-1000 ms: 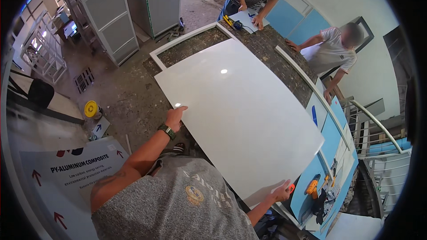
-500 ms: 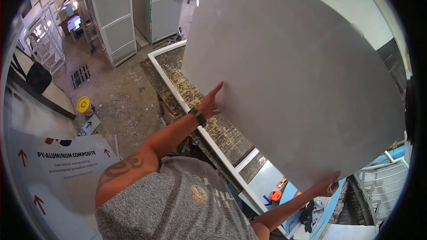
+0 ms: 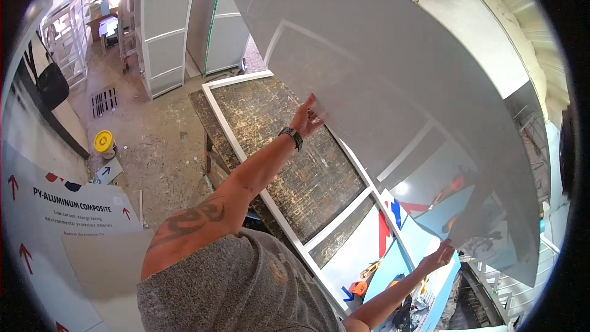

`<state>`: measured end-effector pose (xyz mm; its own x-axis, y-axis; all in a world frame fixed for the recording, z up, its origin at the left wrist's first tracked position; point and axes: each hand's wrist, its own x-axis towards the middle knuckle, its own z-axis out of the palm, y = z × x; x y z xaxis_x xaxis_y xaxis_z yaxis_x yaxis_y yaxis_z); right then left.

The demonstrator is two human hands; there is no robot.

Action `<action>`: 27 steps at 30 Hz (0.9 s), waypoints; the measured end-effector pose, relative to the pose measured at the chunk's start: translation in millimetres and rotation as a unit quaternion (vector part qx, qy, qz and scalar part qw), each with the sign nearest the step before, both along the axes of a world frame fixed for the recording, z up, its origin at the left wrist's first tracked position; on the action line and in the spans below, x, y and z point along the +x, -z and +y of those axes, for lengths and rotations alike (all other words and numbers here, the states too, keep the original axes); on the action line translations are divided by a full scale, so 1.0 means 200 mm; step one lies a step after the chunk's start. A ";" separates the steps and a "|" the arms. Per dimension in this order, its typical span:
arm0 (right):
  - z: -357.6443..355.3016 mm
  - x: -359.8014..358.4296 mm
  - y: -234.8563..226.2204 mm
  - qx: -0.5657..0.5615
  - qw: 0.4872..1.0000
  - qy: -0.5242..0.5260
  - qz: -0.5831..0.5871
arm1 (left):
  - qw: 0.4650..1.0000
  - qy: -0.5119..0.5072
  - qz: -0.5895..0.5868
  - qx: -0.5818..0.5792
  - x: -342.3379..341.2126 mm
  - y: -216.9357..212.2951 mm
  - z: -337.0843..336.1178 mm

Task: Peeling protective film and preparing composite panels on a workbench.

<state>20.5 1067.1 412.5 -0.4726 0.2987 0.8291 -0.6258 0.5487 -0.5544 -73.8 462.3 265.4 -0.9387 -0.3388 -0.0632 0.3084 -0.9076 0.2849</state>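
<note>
Big grey panel (image 3: 393,86) tilts high over the surface (image 3: 289,141), left hand (image 3: 305,120) and right hand (image 3: 439,257) each in a grip on its edge; flex could slip it down onto the white frame (image 3: 236,83).

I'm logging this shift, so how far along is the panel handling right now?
Done: the large grey panel is off the worktable, tilted up on edge, the white frame exposed beneath. In hand: the left hand presses its lower face, the right hand grips its lower edge. Left: the panel rests nowhere yet, so setting it down remains.
</note>
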 end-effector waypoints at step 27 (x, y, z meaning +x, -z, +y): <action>-0.30 0.55 0.46 -0.163 0.940 -0.217 -0.206 | 0.870 0.021 0.476 -0.123 -0.19 0.40 -0.53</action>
<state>129.8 1007.5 321.1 -0.8693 0.2104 0.4473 -0.4472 0.0508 -0.8930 -111.8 356.9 185.1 -0.5376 -0.1963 0.8200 0.4794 -0.8712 0.1058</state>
